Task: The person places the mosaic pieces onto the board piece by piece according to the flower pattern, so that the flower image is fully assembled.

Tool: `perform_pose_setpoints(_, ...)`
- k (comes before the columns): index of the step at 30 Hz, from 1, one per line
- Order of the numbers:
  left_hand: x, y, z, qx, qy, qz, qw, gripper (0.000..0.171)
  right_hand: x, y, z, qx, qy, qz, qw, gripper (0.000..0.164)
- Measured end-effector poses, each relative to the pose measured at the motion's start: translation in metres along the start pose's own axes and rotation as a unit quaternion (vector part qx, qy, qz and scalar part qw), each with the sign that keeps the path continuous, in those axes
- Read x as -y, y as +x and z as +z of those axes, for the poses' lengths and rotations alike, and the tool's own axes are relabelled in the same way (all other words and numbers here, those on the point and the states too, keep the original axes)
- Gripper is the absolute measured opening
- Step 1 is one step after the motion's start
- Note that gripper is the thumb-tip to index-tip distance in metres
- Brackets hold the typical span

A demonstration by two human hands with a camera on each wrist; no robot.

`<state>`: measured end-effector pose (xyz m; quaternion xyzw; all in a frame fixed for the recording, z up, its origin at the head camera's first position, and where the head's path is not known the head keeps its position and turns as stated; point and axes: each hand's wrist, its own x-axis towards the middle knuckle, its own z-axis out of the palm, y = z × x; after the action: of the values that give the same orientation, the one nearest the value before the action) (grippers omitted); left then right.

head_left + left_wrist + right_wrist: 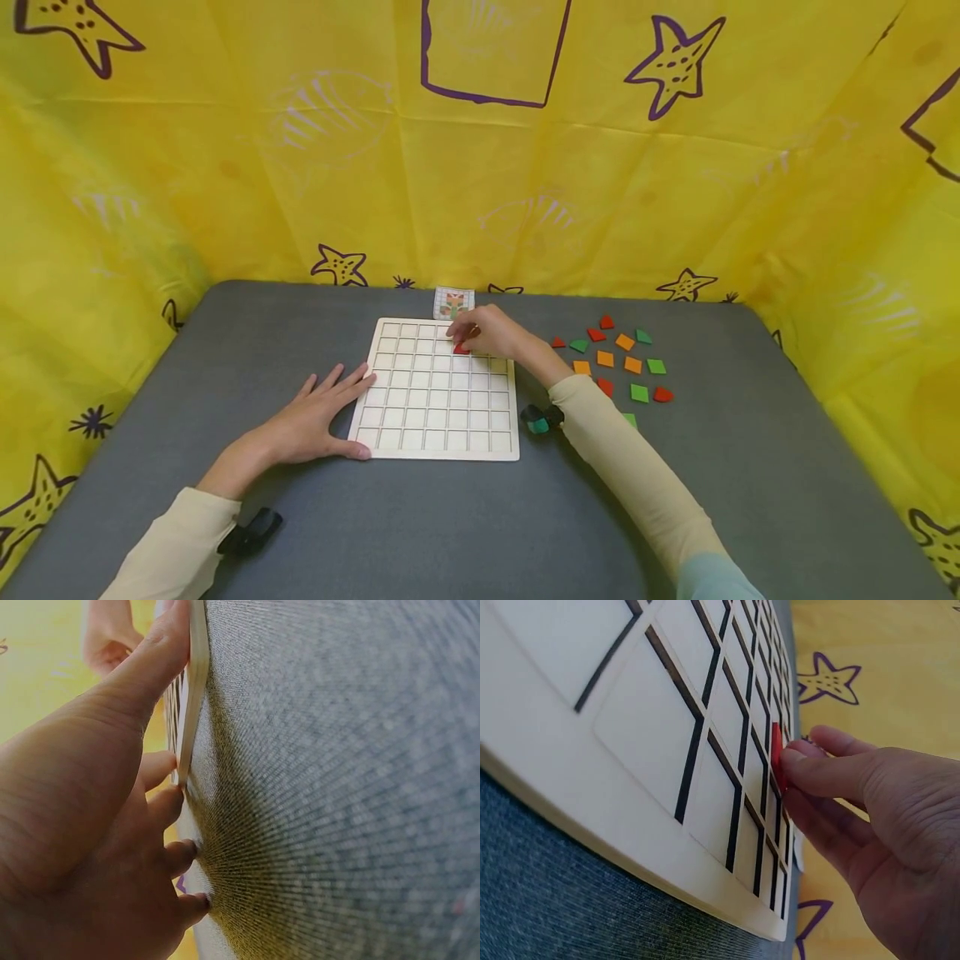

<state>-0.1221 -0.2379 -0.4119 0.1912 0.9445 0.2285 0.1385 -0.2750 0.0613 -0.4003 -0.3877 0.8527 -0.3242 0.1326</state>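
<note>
A pale wooden grid board (431,402) with square cells lies flat on the grey table. My right hand (491,332) pinches a red tile (461,349) over the cells near the board's far side. In the right wrist view, the thumb and fingers hold that red tile (778,754) on edge, right at the grid. My left hand (309,422) lies spread at the board's left side, fingertips and thumb touching its edge. The left wrist view shows the thumb along the rim of the board (196,671) and the other fingers spread, their tips at the table.
Right of the board lie several loose tiles: orange squares (605,358), green pieces (639,392) and red pieces (663,394). A small card (454,302) with a coloured flower-like pattern stands behind the board. Yellow cloth (480,183) with sea drawings encloses the table (315,525).
</note>
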Motion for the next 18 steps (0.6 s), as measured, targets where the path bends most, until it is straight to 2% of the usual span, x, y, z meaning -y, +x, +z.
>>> perform_pose_setpoints(18, -0.0043, -0.0013, -0.0014, -0.008, 0.004, 0.009, 0.9999, 0.112, -0.0009, -0.0038, 0.0016, -0.019, -0.016, 0.007, 1.000, 0.021)
